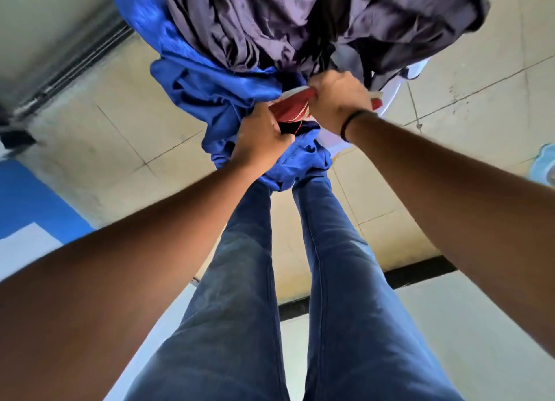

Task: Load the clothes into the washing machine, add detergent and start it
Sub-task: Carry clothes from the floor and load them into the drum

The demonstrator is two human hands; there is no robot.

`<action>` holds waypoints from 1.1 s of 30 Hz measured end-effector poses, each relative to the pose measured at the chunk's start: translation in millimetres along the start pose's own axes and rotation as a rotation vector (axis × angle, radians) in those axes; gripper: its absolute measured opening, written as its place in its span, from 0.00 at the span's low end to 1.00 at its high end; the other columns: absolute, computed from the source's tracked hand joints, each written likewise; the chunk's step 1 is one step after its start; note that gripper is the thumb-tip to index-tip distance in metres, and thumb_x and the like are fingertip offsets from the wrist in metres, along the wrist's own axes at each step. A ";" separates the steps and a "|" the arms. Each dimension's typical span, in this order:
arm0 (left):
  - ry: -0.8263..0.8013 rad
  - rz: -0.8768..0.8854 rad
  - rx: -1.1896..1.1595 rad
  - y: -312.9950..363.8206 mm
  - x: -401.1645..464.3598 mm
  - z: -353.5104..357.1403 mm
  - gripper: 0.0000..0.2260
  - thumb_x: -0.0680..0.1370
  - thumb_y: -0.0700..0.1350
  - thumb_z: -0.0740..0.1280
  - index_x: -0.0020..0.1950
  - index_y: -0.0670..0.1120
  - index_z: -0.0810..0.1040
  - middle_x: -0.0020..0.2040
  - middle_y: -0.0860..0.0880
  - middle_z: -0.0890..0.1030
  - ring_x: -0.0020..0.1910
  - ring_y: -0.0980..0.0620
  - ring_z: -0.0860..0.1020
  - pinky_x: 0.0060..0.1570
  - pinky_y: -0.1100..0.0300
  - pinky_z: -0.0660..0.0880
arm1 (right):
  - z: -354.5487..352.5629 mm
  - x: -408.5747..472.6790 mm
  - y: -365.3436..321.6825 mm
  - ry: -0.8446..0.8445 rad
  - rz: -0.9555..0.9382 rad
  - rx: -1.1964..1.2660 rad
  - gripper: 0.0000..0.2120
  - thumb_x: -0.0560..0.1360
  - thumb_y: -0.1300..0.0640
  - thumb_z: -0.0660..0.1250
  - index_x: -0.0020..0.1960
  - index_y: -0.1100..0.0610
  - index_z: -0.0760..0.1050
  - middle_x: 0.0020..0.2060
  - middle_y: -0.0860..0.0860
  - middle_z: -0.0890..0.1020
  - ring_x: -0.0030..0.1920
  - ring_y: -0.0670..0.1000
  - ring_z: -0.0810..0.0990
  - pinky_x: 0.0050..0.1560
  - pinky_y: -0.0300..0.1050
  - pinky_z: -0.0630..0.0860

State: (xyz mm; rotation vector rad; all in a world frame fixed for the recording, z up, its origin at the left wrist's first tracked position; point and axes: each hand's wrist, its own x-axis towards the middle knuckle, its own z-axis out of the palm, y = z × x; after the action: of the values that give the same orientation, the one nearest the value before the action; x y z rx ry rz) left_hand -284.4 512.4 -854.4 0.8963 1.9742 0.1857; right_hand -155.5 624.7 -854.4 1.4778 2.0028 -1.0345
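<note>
Arms reach straight down; left hand (260, 136) grips blue clothes (210, 85), right hand (338, 103), at two o'clock, clutches red cloth (289, 112).

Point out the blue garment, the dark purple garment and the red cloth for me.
blue garment (210, 97): head view, on its folds left of the hands.
dark purple garment (240, 24): head view, on its creased middle.
red cloth (289, 112): head view, on the part showing between the hands.

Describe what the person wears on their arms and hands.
Both forearms are bare, with no sleeves in view. The left hand wears nothing visible. The right hand has a thin black band around its wrist. No gloves or rings visible.
</note>
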 end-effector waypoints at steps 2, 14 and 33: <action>0.030 0.016 -0.017 2.6 -0.9 0.1 0.26 0.72 0.47 0.73 0.66 0.43 0.69 0.50 0.45 0.85 0.52 0.42 0.83 0.52 0.51 0.78 | -25.2 -16.4 -1.1 0.093 -0.070 0.027 0.16 0.69 0.52 0.56 0.50 0.55 0.78 0.49 0.63 0.81 0.52 0.66 0.78 0.49 0.52 0.75; -0.150 0.176 -0.206 35.0 1.6 12.5 0.33 0.71 0.44 0.73 0.75 0.56 0.66 0.47 0.51 0.85 0.38 0.52 0.85 0.47 0.50 0.83 | -83.3 -64.8 19.7 0.040 -0.086 0.060 0.09 0.66 0.50 0.54 0.34 0.55 0.63 0.38 0.55 0.71 0.42 0.61 0.71 0.42 0.47 0.66; 0.083 0.128 -0.139 11.8 -7.6 -19.4 0.17 0.73 0.45 0.65 0.62 0.54 0.77 0.33 0.50 0.81 0.31 0.47 0.81 0.38 0.46 0.80 | -13.4 -56.2 -21.8 -0.092 -0.160 -0.379 0.18 0.74 0.50 0.66 0.63 0.53 0.73 0.60 0.56 0.79 0.62 0.60 0.77 0.64 0.57 0.69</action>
State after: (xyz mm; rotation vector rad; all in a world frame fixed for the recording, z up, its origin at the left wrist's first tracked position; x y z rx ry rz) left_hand -291.6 520.1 -832.9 0.9374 1.9542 0.4353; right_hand -156.4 597.7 -798.9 1.0685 2.1320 -0.7133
